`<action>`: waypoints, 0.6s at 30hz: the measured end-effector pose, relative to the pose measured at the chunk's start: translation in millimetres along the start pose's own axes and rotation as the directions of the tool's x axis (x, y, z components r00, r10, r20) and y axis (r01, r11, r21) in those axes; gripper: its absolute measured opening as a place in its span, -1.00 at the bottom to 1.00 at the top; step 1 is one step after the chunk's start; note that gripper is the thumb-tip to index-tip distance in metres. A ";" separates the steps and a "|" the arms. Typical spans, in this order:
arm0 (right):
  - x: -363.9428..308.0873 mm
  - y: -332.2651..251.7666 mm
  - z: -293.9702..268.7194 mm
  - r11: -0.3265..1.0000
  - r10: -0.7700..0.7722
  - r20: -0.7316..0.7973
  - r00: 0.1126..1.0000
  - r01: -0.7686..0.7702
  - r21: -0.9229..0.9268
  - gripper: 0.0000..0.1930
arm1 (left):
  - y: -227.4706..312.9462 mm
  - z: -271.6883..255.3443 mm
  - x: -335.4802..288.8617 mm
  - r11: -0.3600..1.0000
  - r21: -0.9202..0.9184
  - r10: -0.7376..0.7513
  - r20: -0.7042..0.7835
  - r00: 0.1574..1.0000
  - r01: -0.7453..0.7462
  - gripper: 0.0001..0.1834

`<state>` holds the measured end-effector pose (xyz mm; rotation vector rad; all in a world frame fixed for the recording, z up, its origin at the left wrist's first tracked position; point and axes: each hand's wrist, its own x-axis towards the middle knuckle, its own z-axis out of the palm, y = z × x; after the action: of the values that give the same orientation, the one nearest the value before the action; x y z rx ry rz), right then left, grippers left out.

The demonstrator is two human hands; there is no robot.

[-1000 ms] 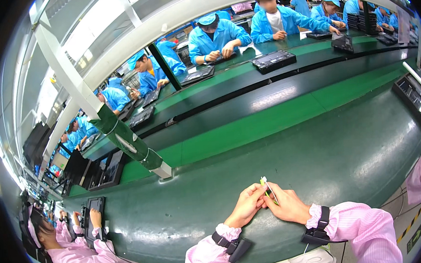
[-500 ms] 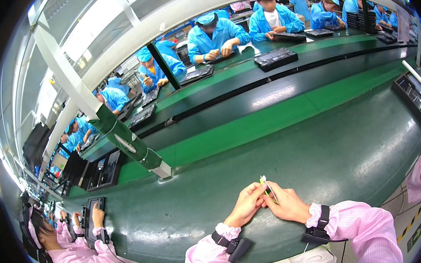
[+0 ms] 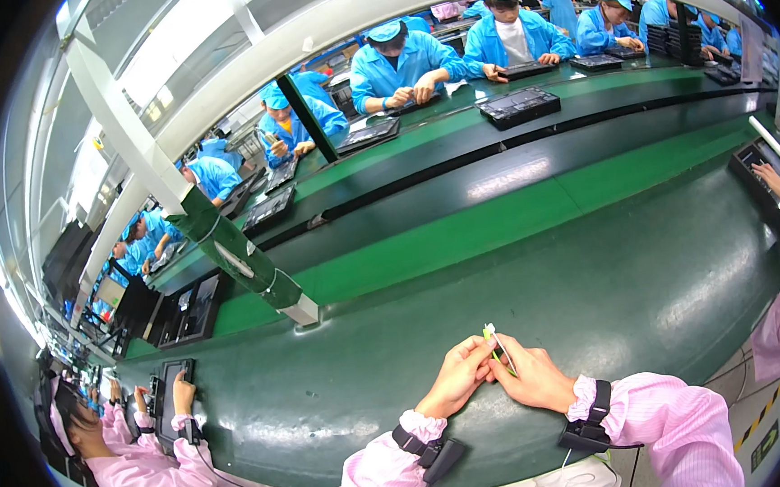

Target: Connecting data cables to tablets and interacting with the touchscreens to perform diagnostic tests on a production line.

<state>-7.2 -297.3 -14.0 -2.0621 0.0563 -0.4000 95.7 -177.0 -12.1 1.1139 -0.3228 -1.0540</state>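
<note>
Pink sleeves (image 3: 676, 412) run down to two bare hands that meet over the near part of a dark green surface (image 3: 345, 373). Between them sits a thin green-and-white piece (image 3: 490, 331), its white tip poking up past the fingers and most of the rest hidden. The left hand (image 3: 458, 381) has thumb and fingers drawn close on it from one side; the right hand (image 3: 537, 381) closes narrowly on it from the other, and the fingertips nearly meet. Each wrist wears a black band (image 3: 600, 401) with a small dark box. Left of the hands, well apart, a post (image 3: 237, 254) wrapped in green stands tilted in the view, its pale foot on the surface. Beyond runs a brighter green strip (image 3: 445, 250), and on the far side lies a black flat case (image 3: 519, 108) near a row of workers in blue (image 3: 400, 69). At lower left, a co-worker in pink (image 3: 153, 482) handles a dark panel (image 3: 177, 403). At the right edge, another person's hands reach to a dark tray (image 3: 758, 162), with a white tube (image 3: 769, 140) beside them.
</note>
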 end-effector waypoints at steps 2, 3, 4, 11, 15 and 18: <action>0.1 1.6 0.0 1.000 -0.010 -0.007 1.000 0.010 0.000 -0.57 | 0.0 0.8 0.9 1.000 -0.003 -0.003 -0.007 1.000 0.003 -0.81; -0.3 0.3 -0.5 1.000 -0.010 -0.006 1.000 0.010 -0.001 -0.57 | 0.0 0.8 0.4 1.000 -0.003 -0.002 -0.008 1.000 0.002 -0.82; -0.5 -0.5 -0.8 1.000 -0.011 -0.006 1.000 0.011 -0.003 -0.58 | -0.1 0.7 0.0 1.000 -0.004 -0.002 -0.008 1.000 0.002 -0.82; -0.5 -0.4 -0.3 1.000 -0.025 -0.012 1.000 0.025 0.002 -0.58 | -2.5 -2.9 0.9 1.000 -0.004 0.005 -0.003 1.000 -0.005 -0.83; -0.1 1.2 -0.7 1.000 -0.009 -0.007 1.000 0.009 -0.023 -0.58 | -0.6 0.1 0.8 1.000 -0.001 -0.005 -0.013 1.000 0.005 -0.83; -0.1 1.4 -1.0 1.000 -0.003 -0.005 1.000 0.003 -0.014 -0.58 | -1.8 -1.1 2.0 1.000 -0.010 -0.008 -0.006 1.000 0.008 -0.83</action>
<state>-7.4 -298.8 -14.8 -2.0747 0.0595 -0.4080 96.5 -178.1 -14.6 1.1102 -0.3082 -1.0574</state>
